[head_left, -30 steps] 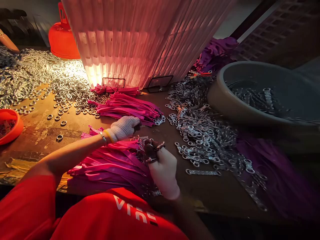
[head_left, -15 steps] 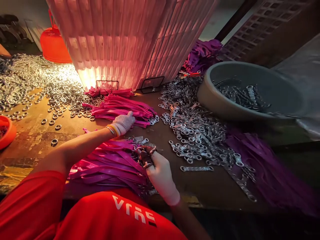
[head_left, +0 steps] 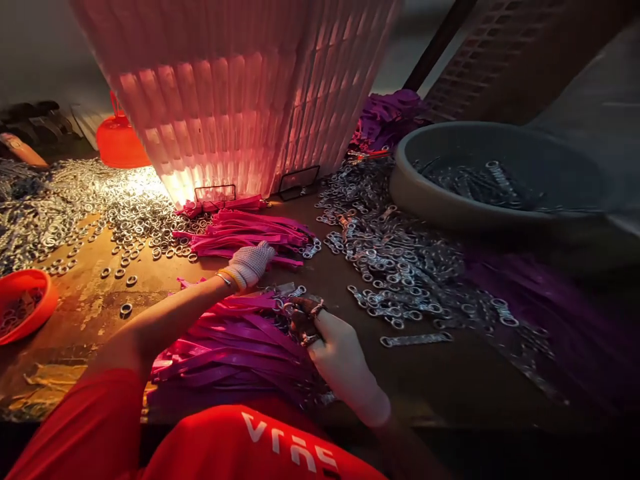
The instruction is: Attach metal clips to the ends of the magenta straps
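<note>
The near pile of magenta straps (head_left: 235,343) lies on the worktop (head_left: 90,293), its metal-ended side to the right. At that side is the gloved right hand (head_left: 345,357), fingers curled and their ends darkly wrapped; whether its grip holds a piece cannot be told. Just beyond the near pile, the gloved left hand (head_left: 251,264) is at the near edge of a smaller strap bundle (head_left: 250,230), fingers folded; whether its grip has a strap cannot be made out. To the right of the near pile are heaped silvery ring-ended links (head_left: 400,263), one single link (head_left: 416,339), and, farther off, a grey basin (head_left: 460,217) holding more metal pieces. Left of the near pile sits an orange-red bowl (head_left: 47,307); beyond it to the left, loose metal rings (head_left: 133,220) spread beneath an orange lampshade (head_left: 123,143).
</note>
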Available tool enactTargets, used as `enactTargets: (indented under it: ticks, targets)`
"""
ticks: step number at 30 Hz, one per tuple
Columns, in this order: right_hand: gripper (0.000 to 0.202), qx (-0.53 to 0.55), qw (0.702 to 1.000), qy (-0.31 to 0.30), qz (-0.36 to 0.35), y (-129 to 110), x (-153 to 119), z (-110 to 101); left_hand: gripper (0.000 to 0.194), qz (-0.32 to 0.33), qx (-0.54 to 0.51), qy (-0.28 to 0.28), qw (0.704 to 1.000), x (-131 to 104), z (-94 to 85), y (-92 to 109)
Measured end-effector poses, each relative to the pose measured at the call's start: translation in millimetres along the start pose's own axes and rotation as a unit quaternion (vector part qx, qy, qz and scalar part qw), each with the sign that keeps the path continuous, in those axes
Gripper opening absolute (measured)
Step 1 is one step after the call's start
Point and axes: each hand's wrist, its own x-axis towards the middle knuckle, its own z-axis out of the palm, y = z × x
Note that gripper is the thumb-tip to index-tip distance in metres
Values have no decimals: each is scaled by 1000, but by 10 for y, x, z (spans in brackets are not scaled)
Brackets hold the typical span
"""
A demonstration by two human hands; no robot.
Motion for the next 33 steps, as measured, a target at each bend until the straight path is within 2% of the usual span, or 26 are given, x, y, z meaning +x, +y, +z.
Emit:
enactTargets:
  ticks: [3,6,7,10,12,15,18,21,23,26,29,31,33]
  targets:
    - [40,-1,999,29,-45,-36,79,17,13,37,-53,7,998,-192,-112,32]
    - [46,-6,997,44,-67,-47,167,39,17,37,-154,-5,987,-544,-209,126]
    - [45,-20,997,41,-63,-49,196,47,19,26,-204,-12,979,-681,-226,165]
    - [38,-122,992,14,-39,-72,265,84,29,-29,-375,-39,926,-1051,-228,271]
    - [29,-208,977,-10,-39,-110,282,115,37,-57,-420,-49,904,-1220,-200,309]
    - [16,-315,944,-30,-88,-192,260,146,41,-85,-434,-55,895,-1359,-154,323]
    - [14,-376,912,-38,-161,-253,215,141,39,-92,-430,-71,895,-1417,-118,328]
    - [15,-393,900,-39,-183,-263,185,120,34,-18,-353,-45,935,-1432,-57,327]
    - [14,-388,907,-41,-159,-265,175,111,25,54,-272,-8,961,-1429,6,302]
    - [19,-364,924,-59,-99,-315,170,100,16,105,-244,-3,964,-1435,80,228]
    - [31,-331,935,-108,-70,-421,189,72,24,48,-300,-5,953,-1481,77,174]
    - [30,-323,931,-161,-51,-476,216,54,30,11,-306,9,952,-1529,58,170]
    - [26,-330,922,-203,-13,-492,238,54,31,10,-281,19,959,-1578,59,182]
